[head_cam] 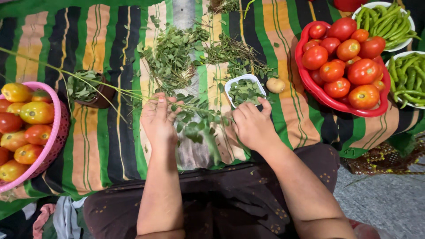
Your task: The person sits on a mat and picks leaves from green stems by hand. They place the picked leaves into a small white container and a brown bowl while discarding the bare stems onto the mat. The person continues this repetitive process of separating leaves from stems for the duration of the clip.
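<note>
Head view: both hands rest on a striped green, orange and black cloth spread on the floor. The left hand pinches a long thin green leafy stalk that runs away to the left. The right hand is curled loosely around a bunch of small green leaves between the two hands. Just beyond the right hand's fingers sits a small white rectangular dish of picked leaves. A red plastic basket of tomatoes stands at right, a pink basket at left.
</note>
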